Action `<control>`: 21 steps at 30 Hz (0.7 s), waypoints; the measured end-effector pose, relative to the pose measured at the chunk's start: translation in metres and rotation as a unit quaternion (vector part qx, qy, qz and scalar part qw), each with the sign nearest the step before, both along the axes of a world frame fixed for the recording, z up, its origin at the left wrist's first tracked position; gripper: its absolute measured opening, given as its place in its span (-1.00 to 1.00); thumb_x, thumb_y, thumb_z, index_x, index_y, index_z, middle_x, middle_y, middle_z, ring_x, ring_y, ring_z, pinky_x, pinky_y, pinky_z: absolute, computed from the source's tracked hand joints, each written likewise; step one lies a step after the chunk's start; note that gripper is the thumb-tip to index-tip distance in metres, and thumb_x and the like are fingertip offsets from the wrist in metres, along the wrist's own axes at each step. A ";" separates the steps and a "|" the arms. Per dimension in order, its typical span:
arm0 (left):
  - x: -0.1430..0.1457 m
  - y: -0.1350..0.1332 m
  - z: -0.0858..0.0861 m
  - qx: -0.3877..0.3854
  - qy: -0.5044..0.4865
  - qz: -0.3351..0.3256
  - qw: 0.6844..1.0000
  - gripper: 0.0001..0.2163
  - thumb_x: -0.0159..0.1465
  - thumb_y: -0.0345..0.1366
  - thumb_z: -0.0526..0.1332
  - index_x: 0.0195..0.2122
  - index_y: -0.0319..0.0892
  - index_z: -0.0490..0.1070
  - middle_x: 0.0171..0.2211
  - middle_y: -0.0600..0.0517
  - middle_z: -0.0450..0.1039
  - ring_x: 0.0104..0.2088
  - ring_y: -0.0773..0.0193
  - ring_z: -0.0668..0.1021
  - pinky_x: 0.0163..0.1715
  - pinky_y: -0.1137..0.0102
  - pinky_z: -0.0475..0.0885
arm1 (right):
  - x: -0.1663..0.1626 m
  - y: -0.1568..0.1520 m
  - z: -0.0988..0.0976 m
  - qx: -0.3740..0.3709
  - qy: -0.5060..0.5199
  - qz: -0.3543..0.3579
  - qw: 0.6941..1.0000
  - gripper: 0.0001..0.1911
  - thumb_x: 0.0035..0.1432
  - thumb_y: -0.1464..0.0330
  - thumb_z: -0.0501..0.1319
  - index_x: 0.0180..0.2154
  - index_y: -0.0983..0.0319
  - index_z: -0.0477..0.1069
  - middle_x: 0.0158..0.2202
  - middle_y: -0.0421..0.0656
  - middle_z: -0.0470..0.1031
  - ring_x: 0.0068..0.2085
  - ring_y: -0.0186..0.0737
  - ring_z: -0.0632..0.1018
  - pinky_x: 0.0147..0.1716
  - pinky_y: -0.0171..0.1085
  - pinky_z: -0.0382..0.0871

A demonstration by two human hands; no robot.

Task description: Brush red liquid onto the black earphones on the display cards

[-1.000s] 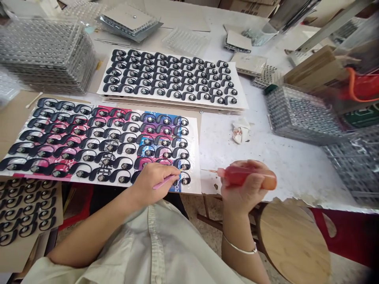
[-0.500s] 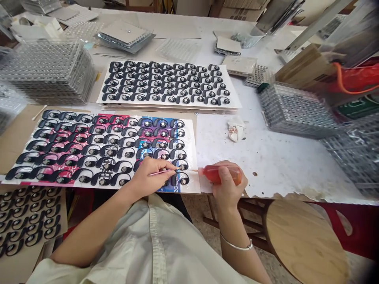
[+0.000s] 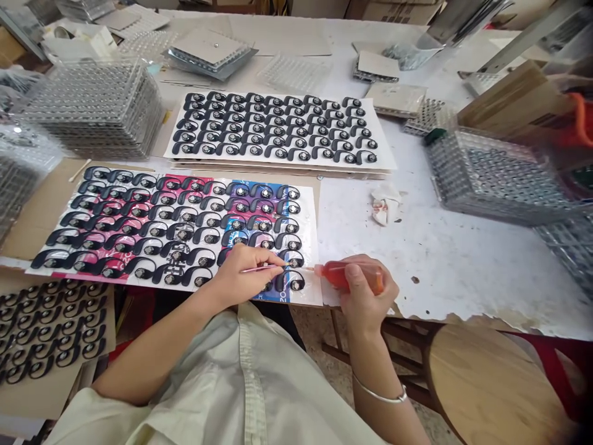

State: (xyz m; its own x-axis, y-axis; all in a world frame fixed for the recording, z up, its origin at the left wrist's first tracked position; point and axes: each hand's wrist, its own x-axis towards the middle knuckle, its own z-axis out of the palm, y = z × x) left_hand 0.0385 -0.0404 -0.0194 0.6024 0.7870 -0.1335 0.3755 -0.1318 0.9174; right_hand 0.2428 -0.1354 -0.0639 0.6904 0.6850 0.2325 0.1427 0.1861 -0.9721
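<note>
We note the left hand (image 3: 248, 275) over the near board's right end, pinching a slim pink stick (image 3: 257, 269). The right hand (image 3: 368, 300), just right of that board (image 3: 312, 247), grips a red bottle (image 3: 340, 274), its thin nozzle pointing left toward the stick's tip among black hooks (image 3: 281, 281); whether the tips touch we cannot quite tell. Far board (image 3: 383, 159) beyond, crumpled tissue (image 3: 385, 209) to the right, tray stack (image 3: 106, 111) far left.

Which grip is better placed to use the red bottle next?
Probably the right grip: it holds the red bottle, whose nozzle points toward the black hook-shaped pieces. The left grip is occupied with a thin pink stick.
</note>
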 end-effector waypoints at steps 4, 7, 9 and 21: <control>0.000 0.000 -0.001 -0.011 0.003 0.005 1.000 -0.84 0.14 -0.33 0.25 -0.32 -0.19 0.62 -0.38 0.01 0.59 -0.47 0.34 0.51 -0.49 0.51 0.32 | 0.000 -0.001 -0.002 0.003 -0.031 -0.007 0.999 -0.84 -0.01 0.30 0.35 -0.47 0.25 0.45 -0.47 -0.19 0.45 -0.48 -0.32 0.45 -0.54 -0.30 0.34; 0.001 0.001 -0.001 -0.024 0.014 0.012 1.000 -0.85 0.13 -0.32 0.26 -0.32 -0.18 0.62 -0.38 0.02 0.59 -0.45 0.33 0.52 -0.47 0.51 0.34 | 0.000 -0.002 -0.003 0.012 -0.051 -0.010 0.999 -0.85 0.00 0.29 0.34 -0.46 0.24 0.46 -0.47 -0.19 0.46 -0.45 -0.29 0.47 -0.44 -0.25 0.36; 0.001 0.002 -0.001 -0.027 0.018 0.012 0.999 -0.85 0.13 -0.32 0.26 -0.32 -0.17 0.62 -0.39 0.03 0.59 -0.45 0.32 0.52 -0.47 0.51 0.34 | 0.000 -0.002 -0.003 0.018 -0.058 -0.009 0.998 -0.85 0.00 0.29 0.34 -0.46 0.24 0.46 -0.48 -0.20 0.46 -0.45 -0.28 0.47 -0.42 -0.23 0.36; 0.001 0.002 -0.003 -0.036 0.017 0.015 0.999 -0.85 0.13 -0.30 0.26 -0.32 -0.16 0.62 -0.40 0.03 0.59 -0.48 0.34 0.50 -0.50 0.51 0.32 | -0.001 -0.003 -0.003 0.033 -0.065 0.004 0.997 -0.89 0.01 0.34 0.34 -0.44 0.24 0.47 -0.47 -0.19 0.46 -0.45 -0.26 0.48 -0.40 -0.20 0.35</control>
State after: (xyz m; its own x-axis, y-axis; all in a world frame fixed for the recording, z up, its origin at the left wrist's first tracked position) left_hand 0.0397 -0.0388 -0.0228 0.5729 0.7922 -0.2102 0.4089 -0.0540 0.9110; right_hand 0.2416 -0.1381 -0.0672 0.6461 0.6706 0.3645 0.2654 0.2504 -0.9311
